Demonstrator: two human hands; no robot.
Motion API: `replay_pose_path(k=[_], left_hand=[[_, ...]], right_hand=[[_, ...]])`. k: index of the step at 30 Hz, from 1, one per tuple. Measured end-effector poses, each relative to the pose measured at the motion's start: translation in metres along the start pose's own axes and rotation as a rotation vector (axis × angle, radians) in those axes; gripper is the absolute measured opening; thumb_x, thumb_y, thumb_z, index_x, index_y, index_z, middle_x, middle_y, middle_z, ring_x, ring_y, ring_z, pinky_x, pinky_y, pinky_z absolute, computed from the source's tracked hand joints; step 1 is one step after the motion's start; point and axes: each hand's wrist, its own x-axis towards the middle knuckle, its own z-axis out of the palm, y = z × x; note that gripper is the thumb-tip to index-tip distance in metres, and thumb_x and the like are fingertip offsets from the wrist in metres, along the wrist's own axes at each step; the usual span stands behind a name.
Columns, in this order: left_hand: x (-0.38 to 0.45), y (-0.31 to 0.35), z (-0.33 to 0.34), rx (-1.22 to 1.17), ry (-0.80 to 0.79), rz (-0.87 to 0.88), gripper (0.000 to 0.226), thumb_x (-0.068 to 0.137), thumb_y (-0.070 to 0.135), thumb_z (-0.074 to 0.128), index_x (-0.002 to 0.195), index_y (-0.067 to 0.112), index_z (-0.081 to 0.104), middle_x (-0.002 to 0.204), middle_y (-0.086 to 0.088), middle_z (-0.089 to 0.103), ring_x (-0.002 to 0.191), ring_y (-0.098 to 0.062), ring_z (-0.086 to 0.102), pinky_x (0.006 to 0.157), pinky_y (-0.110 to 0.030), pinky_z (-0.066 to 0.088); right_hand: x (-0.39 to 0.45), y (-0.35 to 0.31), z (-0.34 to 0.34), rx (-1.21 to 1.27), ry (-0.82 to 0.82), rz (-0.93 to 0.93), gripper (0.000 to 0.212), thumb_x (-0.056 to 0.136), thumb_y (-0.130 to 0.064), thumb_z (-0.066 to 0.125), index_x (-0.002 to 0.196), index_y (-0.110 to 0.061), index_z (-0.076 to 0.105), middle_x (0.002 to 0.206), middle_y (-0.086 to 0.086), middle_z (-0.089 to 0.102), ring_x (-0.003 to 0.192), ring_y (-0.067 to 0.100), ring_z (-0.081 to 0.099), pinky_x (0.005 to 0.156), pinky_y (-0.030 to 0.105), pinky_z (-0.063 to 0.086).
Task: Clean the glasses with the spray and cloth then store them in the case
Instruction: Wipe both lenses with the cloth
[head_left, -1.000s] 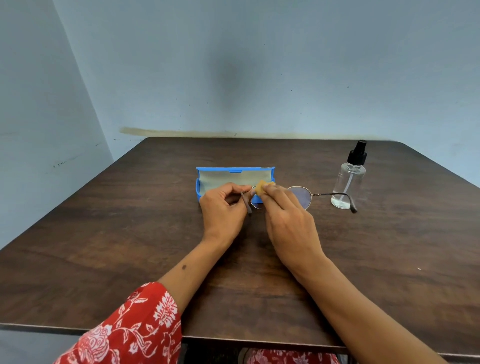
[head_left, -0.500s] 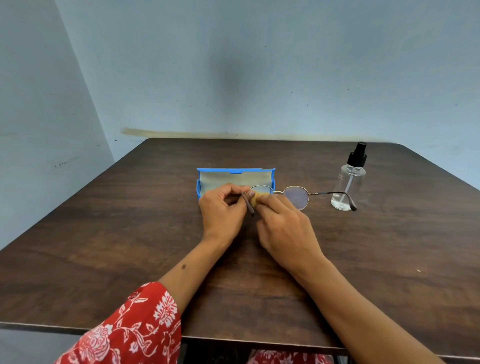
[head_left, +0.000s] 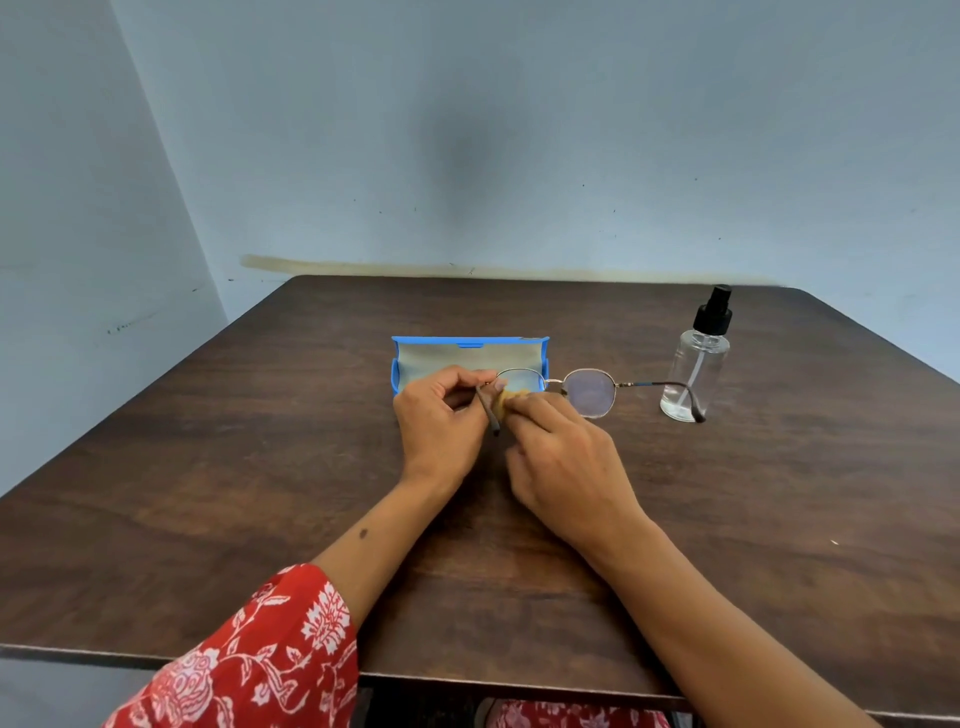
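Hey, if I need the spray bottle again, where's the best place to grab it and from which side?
Grip the spray bottle around its clear round body, below the black pump, coming from its right side. It stands upright, and the glasses temple crosses in front of its lower left, so a right-side approach probably avoids knocking it.

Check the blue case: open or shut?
Open. The blue case lies on the table behind the hands, lid raised, its grey lining facing the camera; the glasses are outside it.
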Motion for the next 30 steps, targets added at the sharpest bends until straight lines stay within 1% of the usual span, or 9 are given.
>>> replay_pose_path(k=[2, 5, 6, 11, 16, 19, 22, 27, 30], left_hand=[[0.0000, 0.0003, 0.0001, 0.000, -0.002, 0.005, 0.009, 0.077, -0.001, 0.073, 0.086, -0.003, 0.072, 0.084, -0.004, 0.071, 0.069, 0.006, 0.066, 0.069, -0.009, 0.052], [-0.0013, 0.0015, 0.0008, -0.026, -0.009, -0.011, 0.011, 0.077, 0.000, 0.073, 0.086, -0.004, 0.072, 0.085, -0.010, 0.072, 0.074, -0.009, 0.069, 0.072, -0.019, 0.057], [-0.0014, 0.0018, 0.0007, -0.027, -0.011, -0.012, 0.011, 0.077, 0.000, 0.073, 0.087, -0.004, 0.072, 0.085, -0.010, 0.072, 0.073, -0.009, 0.069, 0.072, -0.018, 0.057], [-0.0012, 0.0014, -0.0008, 0.014, -0.018, 0.015, 0.011, 0.077, -0.002, 0.072, 0.088, -0.005, 0.072, 0.084, -0.002, 0.069, 0.067, 0.014, 0.062, 0.065, -0.004, 0.047], [-0.0016, 0.0013, 0.0004, 0.005, -0.014, 0.002, 0.012, 0.077, 0.002, 0.074, 0.088, -0.003, 0.072, 0.084, -0.003, 0.070, 0.066, 0.010, 0.063, 0.067, -0.006, 0.050], [-0.0007, 0.0000, 0.0000, 0.013, -0.015, 0.010, 0.011, 0.077, 0.000, 0.073, 0.088, -0.002, 0.072, 0.082, -0.001, 0.069, 0.066, 0.013, 0.062, 0.066, -0.004, 0.048], [0.0003, -0.0013, 0.0003, 0.015, -0.008, 0.006, 0.010, 0.077, -0.002, 0.073, 0.087, -0.003, 0.072, 0.082, -0.001, 0.069, 0.067, 0.013, 0.062, 0.066, -0.004, 0.049], [-0.0002, -0.0014, 0.0011, -0.002, -0.012, 0.008, 0.011, 0.076, 0.002, 0.075, 0.086, 0.001, 0.073, 0.084, -0.004, 0.072, 0.073, -0.001, 0.068, 0.070, -0.013, 0.054], [0.0003, -0.0024, 0.0011, -0.005, -0.010, 0.012, 0.010, 0.075, 0.001, 0.075, 0.084, 0.000, 0.072, 0.082, -0.001, 0.070, 0.070, 0.007, 0.066, 0.067, -0.008, 0.051]], right_hand=[[0.0013, 0.0009, 0.0003, -0.016, 0.022, 0.053, 0.028, 0.075, 0.001, 0.052, 0.096, 0.001, 0.070, 0.096, 0.011, 0.069, 0.089, 0.026, 0.067, 0.073, 0.029, 0.055], [0.0025, 0.0030, 0.0005, -0.031, 0.043, 0.122, 0.037, 0.069, 0.012, 0.063, 0.106, 0.008, 0.065, 0.106, 0.018, 0.067, 0.103, 0.030, 0.064, 0.080, 0.032, 0.055], [0.0021, 0.0028, 0.0002, -0.033, 0.037, 0.114, 0.039, 0.068, 0.012, 0.063, 0.107, 0.009, 0.064, 0.107, 0.019, 0.066, 0.103, 0.031, 0.064, 0.081, 0.033, 0.055], [0.0007, 0.0003, 0.0006, -0.020, -0.017, 0.031, 0.035, 0.071, -0.001, 0.058, 0.104, 0.005, 0.067, 0.101, 0.014, 0.069, 0.098, 0.028, 0.066, 0.084, 0.030, 0.053], [0.0022, 0.0044, 0.0019, -0.036, 0.007, 0.131, 0.041, 0.068, 0.011, 0.063, 0.109, 0.008, 0.064, 0.107, 0.017, 0.067, 0.103, 0.030, 0.064, 0.081, 0.032, 0.056], [0.0007, 0.0038, 0.0025, -0.040, 0.007, 0.055, 0.034, 0.075, 0.004, 0.053, 0.105, 0.003, 0.067, 0.100, 0.012, 0.069, 0.095, 0.026, 0.067, 0.075, 0.029, 0.056], [0.0003, 0.0028, 0.0024, -0.010, 0.006, 0.036, 0.030, 0.071, 0.002, 0.061, 0.100, 0.000, 0.070, 0.095, 0.009, 0.070, 0.091, 0.023, 0.067, 0.069, 0.026, 0.055], [0.0020, 0.0029, 0.0005, -0.016, 0.036, 0.086, 0.037, 0.068, 0.009, 0.063, 0.105, 0.007, 0.066, 0.103, 0.017, 0.068, 0.097, 0.030, 0.066, 0.078, 0.031, 0.055], [0.0008, 0.0030, 0.0004, 0.002, -0.008, 0.056, 0.032, 0.070, 0.007, 0.064, 0.102, 0.005, 0.068, 0.099, 0.015, 0.069, 0.093, 0.029, 0.067, 0.074, 0.032, 0.057]])
